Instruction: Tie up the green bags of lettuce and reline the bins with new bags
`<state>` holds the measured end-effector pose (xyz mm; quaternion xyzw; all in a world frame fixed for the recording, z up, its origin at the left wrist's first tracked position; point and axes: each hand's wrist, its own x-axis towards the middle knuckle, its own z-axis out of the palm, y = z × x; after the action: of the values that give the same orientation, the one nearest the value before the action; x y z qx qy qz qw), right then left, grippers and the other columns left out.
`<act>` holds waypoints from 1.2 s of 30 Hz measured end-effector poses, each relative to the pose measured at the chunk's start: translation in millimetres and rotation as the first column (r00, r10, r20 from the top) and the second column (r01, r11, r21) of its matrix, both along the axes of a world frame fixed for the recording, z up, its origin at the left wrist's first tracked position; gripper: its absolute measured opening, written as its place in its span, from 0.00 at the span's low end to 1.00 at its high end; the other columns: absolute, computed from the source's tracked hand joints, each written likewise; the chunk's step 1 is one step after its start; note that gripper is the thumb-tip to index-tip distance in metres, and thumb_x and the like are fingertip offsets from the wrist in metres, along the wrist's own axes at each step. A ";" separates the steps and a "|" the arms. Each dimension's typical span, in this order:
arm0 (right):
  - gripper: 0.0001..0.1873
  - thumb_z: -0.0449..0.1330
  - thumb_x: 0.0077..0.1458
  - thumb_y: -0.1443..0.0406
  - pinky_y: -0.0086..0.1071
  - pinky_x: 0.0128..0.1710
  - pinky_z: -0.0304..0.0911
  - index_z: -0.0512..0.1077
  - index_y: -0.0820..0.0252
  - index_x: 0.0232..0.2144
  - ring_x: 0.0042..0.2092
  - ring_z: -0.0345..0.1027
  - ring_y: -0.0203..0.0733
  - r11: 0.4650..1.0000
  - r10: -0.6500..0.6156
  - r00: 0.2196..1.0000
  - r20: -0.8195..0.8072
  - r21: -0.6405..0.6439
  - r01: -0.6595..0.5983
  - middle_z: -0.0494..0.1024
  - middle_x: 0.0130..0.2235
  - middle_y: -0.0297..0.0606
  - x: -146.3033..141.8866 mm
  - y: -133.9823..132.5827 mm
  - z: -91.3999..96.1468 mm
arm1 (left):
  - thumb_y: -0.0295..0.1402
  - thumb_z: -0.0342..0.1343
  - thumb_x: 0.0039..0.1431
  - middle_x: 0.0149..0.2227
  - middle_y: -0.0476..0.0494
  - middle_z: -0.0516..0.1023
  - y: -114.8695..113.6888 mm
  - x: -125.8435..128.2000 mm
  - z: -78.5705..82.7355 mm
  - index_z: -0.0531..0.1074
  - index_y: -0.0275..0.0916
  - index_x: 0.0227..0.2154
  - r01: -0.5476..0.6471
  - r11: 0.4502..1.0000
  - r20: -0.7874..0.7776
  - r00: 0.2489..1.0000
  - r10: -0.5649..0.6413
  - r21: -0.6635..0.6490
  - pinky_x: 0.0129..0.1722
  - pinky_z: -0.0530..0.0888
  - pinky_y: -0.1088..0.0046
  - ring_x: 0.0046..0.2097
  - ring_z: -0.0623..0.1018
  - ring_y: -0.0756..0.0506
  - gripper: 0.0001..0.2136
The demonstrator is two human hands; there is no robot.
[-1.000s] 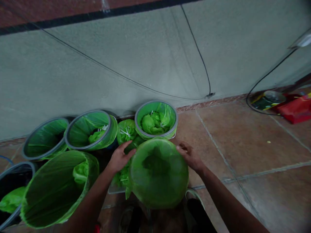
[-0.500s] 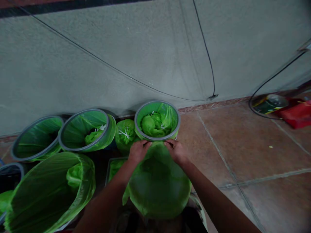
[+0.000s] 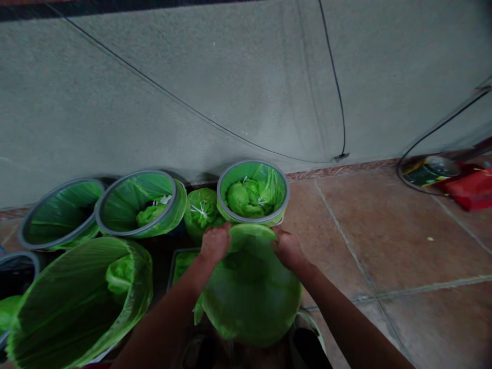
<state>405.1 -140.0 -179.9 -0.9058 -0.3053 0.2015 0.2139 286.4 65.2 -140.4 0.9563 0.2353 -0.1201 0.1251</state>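
Right in front of me stands a round bin with a green bin liner (image 3: 251,287) stretched over its mouth, opened out and dark inside. My left hand (image 3: 216,243) is closed on the liner at the far left of the rim. On the far right of the same rim, my right hand (image 3: 289,248) grips the liner with its fingers curled over the edge. Just beyond my hands is a grey-rimmed bin (image 3: 253,163) lined in green, with tied green bags (image 3: 248,197) in it. A knotted green bag (image 3: 202,210) sits left of that bin.
More lined bins (image 3: 132,174) (image 3: 57,192) line the wall (image 3: 238,77) at left, and a large lined bin (image 3: 73,297) stands nearer. Black cables (image 3: 169,95) hang along the wall. A can (image 3: 432,170) and a red object (image 3: 471,189) lie on the tiled floor (image 3: 369,220) at right.
My hands have moved apart along the far rim, and the liner's edge there now curves round the rim instead of being bunched between them. The view has shifted slightly.
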 end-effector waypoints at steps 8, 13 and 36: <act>0.24 0.62 0.53 0.53 0.38 0.45 0.69 0.73 0.60 0.48 0.45 0.76 0.49 0.948 -0.069 0.965 -0.254 0.284 0.143 0.81 0.45 0.46 8.3 5.3 21.4 | 0.51 0.62 0.53 0.57 0.33 0.76 -5.5 17.0 24.5 0.70 0.38 0.57 0.007 0.986 0.024 1.000 -0.003 -0.168 0.55 0.70 0.57 0.57 0.75 0.33 0.32; 0.21 0.55 0.61 0.50 0.34 0.37 0.66 0.77 0.60 0.36 0.36 0.75 0.45 0.982 -0.107 0.980 -0.169 0.137 0.131 0.82 0.36 0.44 11.4 27.2 21.0 | 0.51 0.50 0.65 0.49 0.36 0.81 -17.2 31.5 23.5 0.77 0.38 0.47 -0.062 0.992 0.014 0.998 0.064 -0.106 0.51 0.71 0.64 0.52 0.79 0.38 0.22; 0.13 0.58 0.49 0.56 0.33 0.27 0.59 0.72 0.60 0.27 0.28 0.70 0.44 0.893 -0.435 0.894 -0.110 0.077 0.444 0.77 0.26 0.39 -19.0 -43.7 5.3 | 0.42 0.64 0.53 0.61 0.35 0.72 4.6 -43.2 29.1 0.63 0.39 0.62 -0.172 0.958 0.160 0.964 0.211 -0.228 0.61 0.67 0.56 0.61 0.71 0.35 0.34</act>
<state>386.1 -183.7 -174.6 -0.9295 -0.0924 0.1728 0.3124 243.2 69.8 -111.3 0.9170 0.3005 -0.0436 0.2586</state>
